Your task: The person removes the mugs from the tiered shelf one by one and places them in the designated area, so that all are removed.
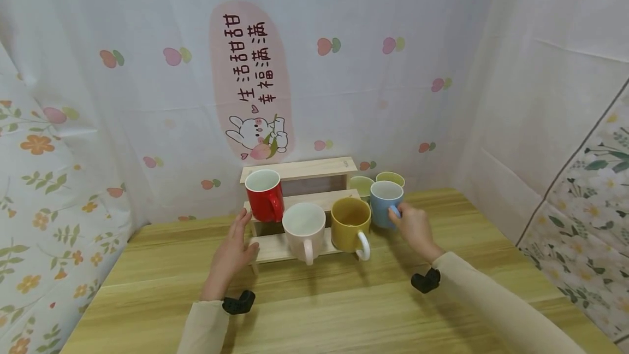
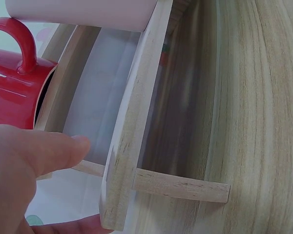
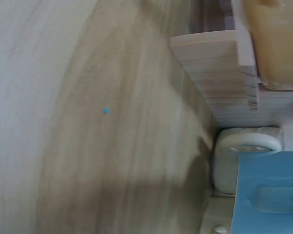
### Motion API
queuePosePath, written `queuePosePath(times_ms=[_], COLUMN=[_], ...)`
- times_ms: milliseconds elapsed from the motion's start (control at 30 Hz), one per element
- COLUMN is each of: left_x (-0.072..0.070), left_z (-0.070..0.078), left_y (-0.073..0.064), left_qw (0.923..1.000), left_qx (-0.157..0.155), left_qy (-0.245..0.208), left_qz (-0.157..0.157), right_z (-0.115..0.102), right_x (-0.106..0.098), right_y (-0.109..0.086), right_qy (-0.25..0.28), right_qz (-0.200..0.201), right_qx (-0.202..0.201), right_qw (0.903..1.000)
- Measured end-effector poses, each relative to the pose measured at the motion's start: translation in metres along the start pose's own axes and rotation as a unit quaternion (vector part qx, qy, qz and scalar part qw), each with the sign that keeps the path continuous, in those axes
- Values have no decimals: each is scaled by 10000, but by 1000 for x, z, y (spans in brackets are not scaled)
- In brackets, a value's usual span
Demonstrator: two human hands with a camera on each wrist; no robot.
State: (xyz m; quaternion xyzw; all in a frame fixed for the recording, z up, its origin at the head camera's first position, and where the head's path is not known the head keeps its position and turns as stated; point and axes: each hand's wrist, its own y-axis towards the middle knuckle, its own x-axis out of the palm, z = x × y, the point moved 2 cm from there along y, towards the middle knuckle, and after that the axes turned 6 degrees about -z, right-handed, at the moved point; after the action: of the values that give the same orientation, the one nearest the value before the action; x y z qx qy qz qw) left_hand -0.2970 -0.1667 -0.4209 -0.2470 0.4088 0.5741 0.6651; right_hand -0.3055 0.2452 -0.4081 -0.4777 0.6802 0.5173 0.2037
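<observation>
My right hand (image 1: 415,229) grips the handle of a light blue mug (image 1: 386,204) at the right end of a stepped wooden rack (image 1: 295,169). In the right wrist view the blue mug (image 3: 268,190) overlaps a pale mug with a rounded handle (image 3: 249,141). My left hand (image 1: 233,255) is at the rack's left end, its fingers extended and holding no mug. The left wrist view has its thumb (image 2: 63,148) near the steps and a fingertip right at a step's end. A red mug (image 1: 264,201) stands on the middle step; a pale pink mug (image 1: 301,228) and a mustard mug (image 1: 346,228) occupy the lowest.
Two yellow-green cups (image 1: 390,177) stand behind the blue mug, against the patterned cloth backdrop (image 1: 304,97). The rack rests on a wood-grain table (image 1: 334,310). Floral cloth (image 1: 594,206) hangs along the right side.
</observation>
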Motion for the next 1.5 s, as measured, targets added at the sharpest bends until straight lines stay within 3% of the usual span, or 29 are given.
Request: queuePosePath(times_ms=[633,1500], left_x=[-2,-1], left_z=[2,4], left_y=[-2,-2], left_qw=[10000,10000], left_qx=[25,-34], left_qy=[-9,-23], left_qz=[-23,-56], right_z=[11,10], right_x=[21,28], right_y=[-12,-13], right_qy=[3,163], right_qz=[68,-762], right_qx=[112,457], right_qw=[9999,9959])
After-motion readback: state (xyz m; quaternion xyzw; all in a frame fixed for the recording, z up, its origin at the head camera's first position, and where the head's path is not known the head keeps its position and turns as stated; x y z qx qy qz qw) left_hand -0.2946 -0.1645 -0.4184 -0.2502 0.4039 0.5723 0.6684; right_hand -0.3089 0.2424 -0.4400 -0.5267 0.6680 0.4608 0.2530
